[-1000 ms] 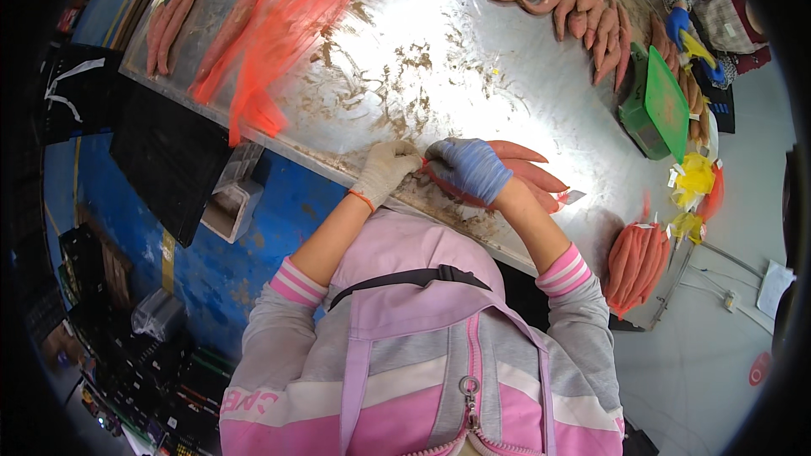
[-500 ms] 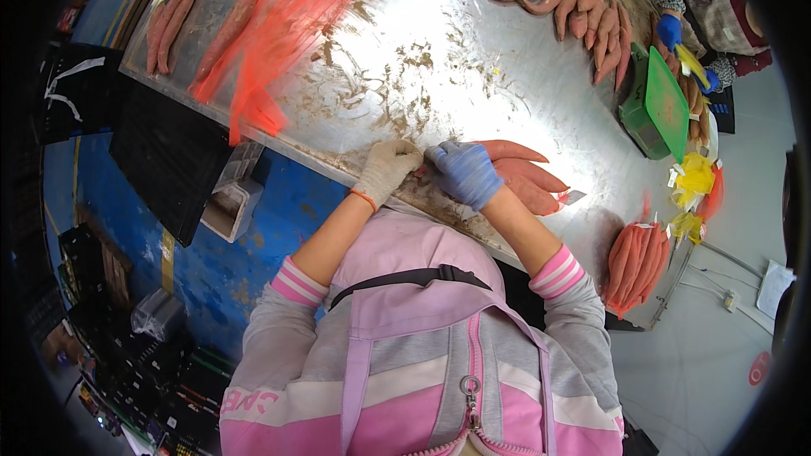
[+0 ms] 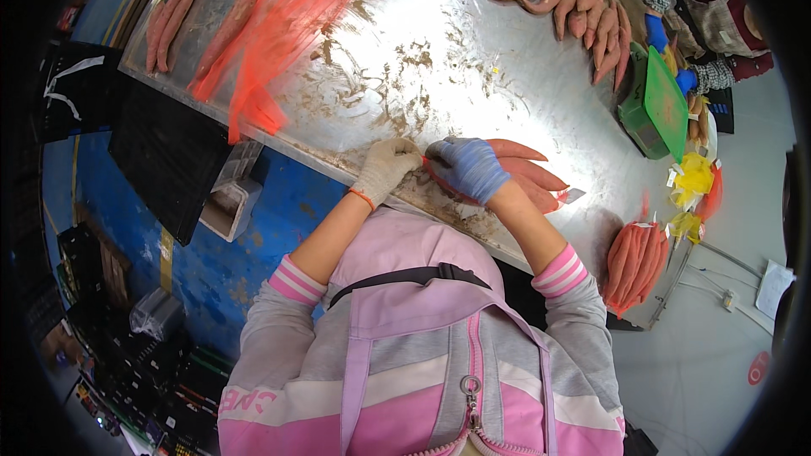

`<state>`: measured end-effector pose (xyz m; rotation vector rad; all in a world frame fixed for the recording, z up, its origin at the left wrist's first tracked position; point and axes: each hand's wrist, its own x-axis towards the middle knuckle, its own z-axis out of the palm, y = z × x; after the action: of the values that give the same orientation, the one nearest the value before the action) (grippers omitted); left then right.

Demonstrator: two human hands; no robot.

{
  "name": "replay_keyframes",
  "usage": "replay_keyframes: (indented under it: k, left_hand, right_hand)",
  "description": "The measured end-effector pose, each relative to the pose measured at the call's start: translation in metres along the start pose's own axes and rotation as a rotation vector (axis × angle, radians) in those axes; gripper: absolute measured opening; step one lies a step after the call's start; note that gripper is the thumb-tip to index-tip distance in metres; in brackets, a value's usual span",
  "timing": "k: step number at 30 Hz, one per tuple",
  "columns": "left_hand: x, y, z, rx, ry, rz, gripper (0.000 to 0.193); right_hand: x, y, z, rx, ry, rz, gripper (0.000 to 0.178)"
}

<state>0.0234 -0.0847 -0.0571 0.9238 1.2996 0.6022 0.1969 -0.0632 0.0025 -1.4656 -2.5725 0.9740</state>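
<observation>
A red mesh bag of sweet potatoes (image 3: 536,176) lies at the table's near edge, just right of my hands. My left hand (image 3: 387,171), in an off-white glove with an orange cuff edge, pinches the bag's gathered red end. Close beside it, my right hand (image 3: 469,169), in a blue glove, is closed around the neck of the same bag. Its fingers hide part of the mesh and the ends of the sweet potatoes. A small tag shows at the bag's far right end.
Flat red mesh bags (image 3: 270,42) lie at the left, beside loose sweet potatoes (image 3: 175,24). A sweet potato pile (image 3: 583,0) and a green plastic box (image 3: 655,105) are at the right. A full mesh bag (image 3: 635,266) sits at the right corner. A co-worker's blue-gloved hands (image 3: 667,51) are beyond.
My right hand has shifted slightly right, away from the left, and a strip of red mesh now shows between them. The co-worker's hands have moved a little.
</observation>
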Motion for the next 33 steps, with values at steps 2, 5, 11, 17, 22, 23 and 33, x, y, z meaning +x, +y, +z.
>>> replay_keyframes:
  k: [2,5,11,17,22,23,33]
  left_hand:
    - [0.001,-0.002,0.0,0.072,0.004,0.084,0.013]
    - [0.0,-0.003,0.0,0.036,0.001,0.047,0.014]
    - [-0.008,0.02,0.004,0.314,0.004,0.12,0.023]
    - [-0.001,0.0,0.0,0.098,-0.091,0.156,0.019]
    - [-0.006,0.005,-0.003,-0.035,-0.135,0.025,0.017]
    - [-0.007,0.008,-0.002,-0.066,-0.145,-0.026,0.016]
    - [-0.013,0.015,0.0,0.049,-0.106,-0.011,0.018]
  right_hand:
    - [0.002,0.002,0.004,-0.065,-0.02,-0.001,0.018]
    - [0.002,0.005,0.009,-0.068,0.0,-0.013,0.02]
    - [-0.008,0.006,0.007,0.026,0.013,0.041,0.02]
    - [-0.004,0.002,0.007,0.001,0.123,-0.005,0.016]
    - [-0.002,0.003,0.009,-0.039,0.1,-0.017,0.015]
    - [-0.002,0.002,0.009,-0.037,0.1,-0.015,0.015]
    - [-0.003,0.0,0.015,-0.135,0.035,-0.053,0.016]
